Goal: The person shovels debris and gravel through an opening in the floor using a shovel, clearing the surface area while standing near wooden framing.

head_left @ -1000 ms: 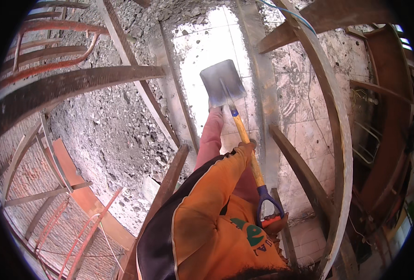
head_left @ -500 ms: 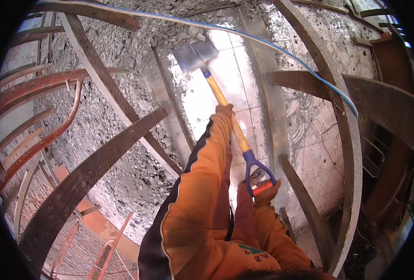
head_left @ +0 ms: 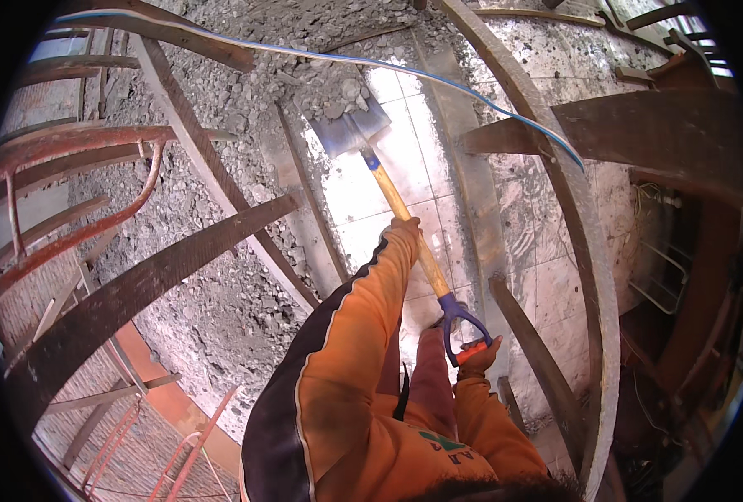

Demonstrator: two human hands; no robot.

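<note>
A shovel (head_left: 395, 199) with a wooden shaft slants across the white tiled floor (head_left: 426, 171). My left hand (head_left: 405, 226) is wrapped round the middle of the shaft. Nearer to me, my right hand (head_left: 480, 358) grips the orange bar of the blue D-shaped handle (head_left: 448, 311). The flat metal blade (head_left: 335, 135) lies low at the edge of a grey heap of wet-looking rubble (head_left: 304, 42). Lumps of that rubble (head_left: 338, 99) cover the blade's far edge, so its tip is hidden.
Wooden beams cross at left (head_left: 158, 272) and right (head_left: 585, 276), close around me. A blue-and-white hose or cable (head_left: 371, 63) runs across the far side. Red metal frames (head_left: 87, 138) stand at left. A board (head_left: 311, 201) edges the tiles beside more rubble (head_left: 196, 184).
The blade has slid forward into the rubble, and lumps now lie on its far part. Both hands keep their grip on the shovel. My view has shifted a little.
</note>
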